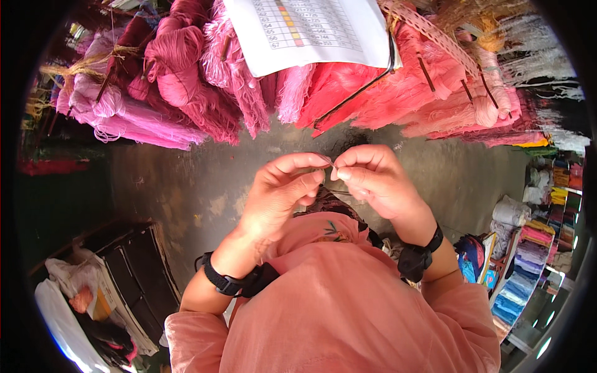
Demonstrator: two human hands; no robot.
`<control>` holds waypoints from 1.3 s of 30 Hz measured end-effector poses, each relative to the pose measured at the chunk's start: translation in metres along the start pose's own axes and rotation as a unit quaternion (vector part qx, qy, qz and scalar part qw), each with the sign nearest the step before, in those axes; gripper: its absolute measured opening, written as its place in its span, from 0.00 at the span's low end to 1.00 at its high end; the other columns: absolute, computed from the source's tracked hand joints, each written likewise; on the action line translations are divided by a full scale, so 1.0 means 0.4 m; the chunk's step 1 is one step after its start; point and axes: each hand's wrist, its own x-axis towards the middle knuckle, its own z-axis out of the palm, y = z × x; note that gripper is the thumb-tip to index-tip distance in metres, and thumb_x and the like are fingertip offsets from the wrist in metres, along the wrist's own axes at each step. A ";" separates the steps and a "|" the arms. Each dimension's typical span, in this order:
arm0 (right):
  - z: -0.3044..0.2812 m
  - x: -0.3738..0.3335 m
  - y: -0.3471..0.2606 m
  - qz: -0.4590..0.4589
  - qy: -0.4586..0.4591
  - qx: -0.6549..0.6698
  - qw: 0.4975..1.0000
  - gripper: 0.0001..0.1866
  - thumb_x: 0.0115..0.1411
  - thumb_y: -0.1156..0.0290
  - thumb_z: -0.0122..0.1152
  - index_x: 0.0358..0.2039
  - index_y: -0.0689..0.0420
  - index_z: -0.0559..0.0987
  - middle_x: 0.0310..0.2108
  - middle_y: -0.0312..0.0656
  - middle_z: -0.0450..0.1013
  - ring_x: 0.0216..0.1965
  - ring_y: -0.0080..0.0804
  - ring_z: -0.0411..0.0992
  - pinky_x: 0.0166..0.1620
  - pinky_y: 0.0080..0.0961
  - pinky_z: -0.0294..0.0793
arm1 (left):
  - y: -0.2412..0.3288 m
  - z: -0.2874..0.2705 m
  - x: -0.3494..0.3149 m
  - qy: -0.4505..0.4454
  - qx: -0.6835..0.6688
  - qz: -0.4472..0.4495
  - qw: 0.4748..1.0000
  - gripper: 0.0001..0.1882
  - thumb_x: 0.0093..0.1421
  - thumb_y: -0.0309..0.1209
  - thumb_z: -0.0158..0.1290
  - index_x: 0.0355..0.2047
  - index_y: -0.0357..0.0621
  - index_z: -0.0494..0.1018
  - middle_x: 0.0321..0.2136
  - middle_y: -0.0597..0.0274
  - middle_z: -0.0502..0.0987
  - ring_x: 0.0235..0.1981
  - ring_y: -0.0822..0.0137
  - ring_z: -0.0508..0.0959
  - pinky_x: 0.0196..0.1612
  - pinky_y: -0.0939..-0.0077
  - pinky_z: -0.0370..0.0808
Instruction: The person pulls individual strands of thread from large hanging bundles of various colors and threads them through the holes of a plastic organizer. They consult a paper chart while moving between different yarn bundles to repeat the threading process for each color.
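Observation:
In front of my chest, both hands are raised with their fingertips almost meeting. A thin strand, thread-like, (328,160) runs between them. My left hand (280,189) pinches one side of it between thumb and forefinger. On the other side, my right hand (378,181) has its thumb and forefinger pressed together on the same strand. Its exact colour is too fine to make out. Beyond the hands hang skeins of yarn in pink (177,68), magenta and coral (348,87). A printed sheet with a table of colour swatches (311,31) lies over them.
Dark sticks (426,73) poke out among the hanging skeins. A dark cabinet with cloth and bags (134,273) stands at the lower left. Shelves of folded coloured textiles (525,273) line the right. Below lies a worn grey floor (199,186).

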 end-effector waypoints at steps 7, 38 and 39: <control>-0.042 0.011 -0.105 -0.117 -0.026 -0.230 0.966 0.04 0.50 0.75 0.50 0.25 0.61 0.73 0.19 0.30 0.67 0.16 0.09 0.57 0.18 0.08 0.52 | 0.060 0.077 0.057 -0.055 0.434 0.258 0.862 0.13 0.46 0.22 0.51 0.35 0.35 0.66 0.16 0.65 0.71 0.16 0.80 0.69 0.19 0.87 0.66; -0.338 -0.060 -0.263 -0.533 0.112 -0.494 0.678 0.09 0.41 0.78 0.57 0.26 0.60 0.71 0.15 0.39 0.65 0.14 0.28 0.65 0.16 0.20 0.63 | -0.060 0.439 0.267 0.080 0.341 0.452 0.820 0.04 0.46 0.20 0.52 0.25 0.36 0.73 0.29 0.63 0.66 0.27 0.76 0.66 0.27 0.88 0.64; -0.352 -0.052 -0.273 -0.549 0.099 -0.489 0.670 0.07 0.40 0.80 0.58 0.24 0.61 0.73 0.15 0.40 0.66 0.12 0.29 0.65 0.14 0.21 0.61 | -0.073 0.441 0.284 0.081 0.290 0.448 0.842 0.04 0.46 0.20 0.52 0.25 0.35 0.73 0.30 0.63 0.66 0.28 0.76 0.66 0.28 0.87 0.64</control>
